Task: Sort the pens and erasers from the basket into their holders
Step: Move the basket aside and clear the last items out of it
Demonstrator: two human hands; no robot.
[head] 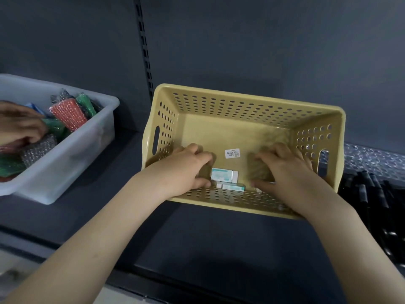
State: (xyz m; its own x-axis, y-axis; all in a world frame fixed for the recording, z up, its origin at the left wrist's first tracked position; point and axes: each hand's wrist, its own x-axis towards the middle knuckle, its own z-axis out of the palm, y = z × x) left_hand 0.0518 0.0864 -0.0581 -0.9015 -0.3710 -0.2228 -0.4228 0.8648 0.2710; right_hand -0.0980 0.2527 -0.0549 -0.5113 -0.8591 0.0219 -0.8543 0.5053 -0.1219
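Note:
A beige perforated basket (241, 102) stands on the dark shelf, and both my hands are inside it. Two erasers lie near its front wall: a white and teal eraser (224, 175) and a second eraser (232, 186) just in front of it. My left hand (186, 170) sits at their left ends with bent fingers, index and thumb on either side. My right hand (285, 170) is curled over the floor to the right, slightly blurred. A small white bit (258, 190) shows under its thumb. Black pens (372, 194) lie on the shelf right of the basket.
A white price sticker (232, 153) is stuck on the basket floor. At the left stands a translucent white bin (87, 150) of red, green and silver scouring pads, with another person's hand (19, 126) in it. A slotted upright (144, 47) runs up the dark back panel.

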